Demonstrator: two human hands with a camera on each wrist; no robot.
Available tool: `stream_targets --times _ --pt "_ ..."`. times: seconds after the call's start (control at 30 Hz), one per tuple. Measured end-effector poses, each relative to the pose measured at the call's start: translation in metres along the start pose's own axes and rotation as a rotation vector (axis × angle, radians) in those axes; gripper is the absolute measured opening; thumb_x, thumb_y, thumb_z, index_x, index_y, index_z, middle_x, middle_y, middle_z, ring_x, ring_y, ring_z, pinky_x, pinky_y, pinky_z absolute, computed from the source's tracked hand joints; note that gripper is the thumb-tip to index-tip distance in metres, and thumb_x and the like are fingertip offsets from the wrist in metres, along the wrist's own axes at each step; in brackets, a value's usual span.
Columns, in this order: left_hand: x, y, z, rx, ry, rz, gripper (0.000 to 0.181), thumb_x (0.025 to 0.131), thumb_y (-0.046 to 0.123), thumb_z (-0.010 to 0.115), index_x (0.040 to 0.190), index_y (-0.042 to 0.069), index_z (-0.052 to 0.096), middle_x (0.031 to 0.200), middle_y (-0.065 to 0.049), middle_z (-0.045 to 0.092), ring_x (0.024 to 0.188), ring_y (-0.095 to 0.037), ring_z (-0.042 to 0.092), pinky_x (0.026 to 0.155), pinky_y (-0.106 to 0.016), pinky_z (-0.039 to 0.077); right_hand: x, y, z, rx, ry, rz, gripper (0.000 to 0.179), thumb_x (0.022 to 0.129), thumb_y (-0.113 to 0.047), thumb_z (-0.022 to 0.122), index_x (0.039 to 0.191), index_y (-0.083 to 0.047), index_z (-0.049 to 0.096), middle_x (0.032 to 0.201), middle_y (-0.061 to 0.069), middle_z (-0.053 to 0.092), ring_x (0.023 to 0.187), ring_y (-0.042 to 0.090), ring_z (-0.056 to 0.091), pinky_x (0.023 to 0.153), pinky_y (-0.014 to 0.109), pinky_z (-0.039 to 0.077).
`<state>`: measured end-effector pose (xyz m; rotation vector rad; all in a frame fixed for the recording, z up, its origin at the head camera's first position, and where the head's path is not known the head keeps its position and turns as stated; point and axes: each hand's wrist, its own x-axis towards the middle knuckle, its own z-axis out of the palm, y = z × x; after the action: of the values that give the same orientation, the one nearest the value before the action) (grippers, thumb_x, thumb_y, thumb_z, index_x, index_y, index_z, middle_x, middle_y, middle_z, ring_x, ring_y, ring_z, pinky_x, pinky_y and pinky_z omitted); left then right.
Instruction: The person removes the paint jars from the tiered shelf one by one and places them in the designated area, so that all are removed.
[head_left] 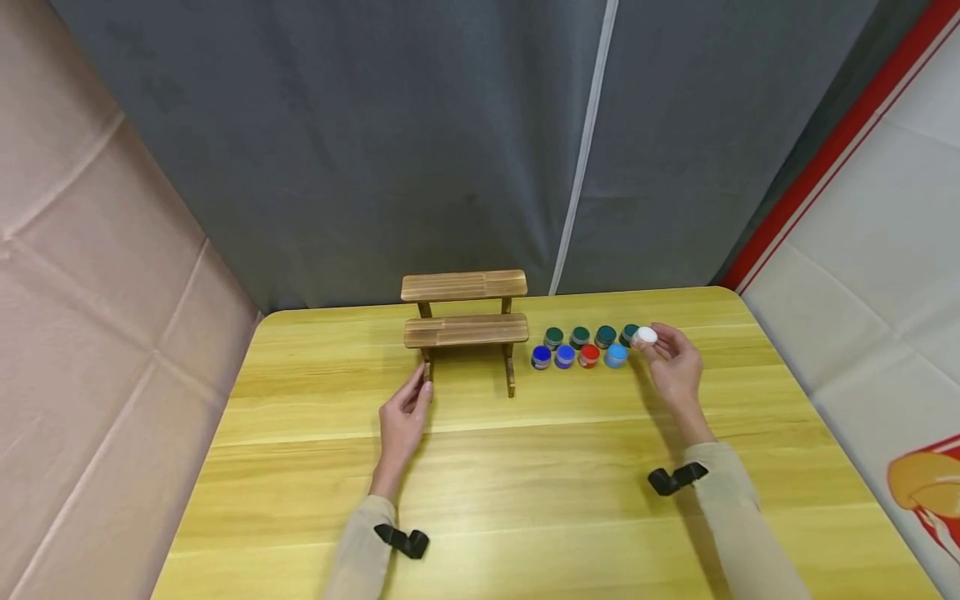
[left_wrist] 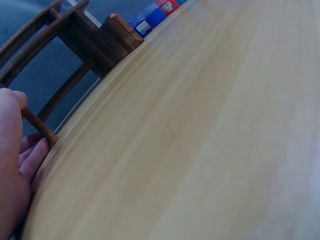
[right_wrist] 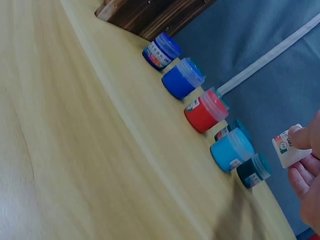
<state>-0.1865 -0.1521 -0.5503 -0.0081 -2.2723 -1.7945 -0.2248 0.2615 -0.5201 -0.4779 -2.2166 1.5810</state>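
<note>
A two-tier brown wooden shelf stand stands upright near the back of the table. My left hand grips the bottom of its left leg, thumb on one side and fingers on the other. Between the thumb and fingers of my right hand is a small white paint jar, raised above the table at the right end of the jars. Beside the stand, the front row has a dark blue jar, a violet-blue jar, a red jar and a light blue jar. Several dark green jars form the row behind.
The yellow wood-grain table has its back edge against a grey curtain with a pale vertical strip. A pinkish padded wall rises on the left, a white panel with red trim on the right. Each sleeve carries a black wrist camera.
</note>
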Motion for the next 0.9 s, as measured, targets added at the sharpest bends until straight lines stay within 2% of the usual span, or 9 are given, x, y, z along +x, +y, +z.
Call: stream_targets --times 0.37,0.6,0.8,0.9 --pt "0.001 0.0 0.0 -0.016 0.0 -0.018 0.039 0.099 0.009 0.066 0.138 0.007 0.062 0.123 -0.026 0.069 0.102 -0.041 0.073 0.081 -0.011 0.059 0.002 0.02 -0.002 -0.008 0.018 0.081 0.04 0.093 -0.004 0.071 0.131 0.004 0.062 0.128 0.024 0.066 0.098 -0.001 0.062 0.086 0.003 0.053" --pt "0.0 0.0 0.0 -0.002 -0.003 -0.018 0.039 0.1 0.01 0.065 0.139 0.007 0.061 0.125 -0.025 0.069 0.102 -0.039 0.073 0.084 -0.015 0.06 0.001 0.03 0.001 0.017 0.022 0.154 0.044 0.091 -0.006 0.075 0.133 0.001 0.062 0.131 0.022 0.065 0.106 0.007 0.065 0.09 0.007 0.055" --pt "0.0 -0.001 0.0 0.002 -0.007 -0.02 0.04 0.1 0.011 0.065 0.139 0.007 0.061 0.126 -0.025 0.068 0.103 -0.039 0.073 0.085 -0.017 0.061 0.001 0.036 0.003 -0.039 0.025 0.145 0.044 0.091 -0.008 0.076 0.131 0.001 0.063 0.129 0.021 0.067 0.107 0.01 0.065 0.088 0.006 0.054" --pt "0.0 -0.002 0.0 -0.002 -0.004 -0.018 0.04 0.1 0.011 0.065 0.139 0.007 0.061 0.126 -0.025 0.068 0.103 -0.039 0.073 0.084 -0.015 0.06 0.001 0.038 0.003 -0.088 0.021 0.138 0.044 0.091 -0.011 0.076 0.132 0.001 0.063 0.129 0.02 0.067 0.111 0.016 0.066 0.086 0.004 0.052"
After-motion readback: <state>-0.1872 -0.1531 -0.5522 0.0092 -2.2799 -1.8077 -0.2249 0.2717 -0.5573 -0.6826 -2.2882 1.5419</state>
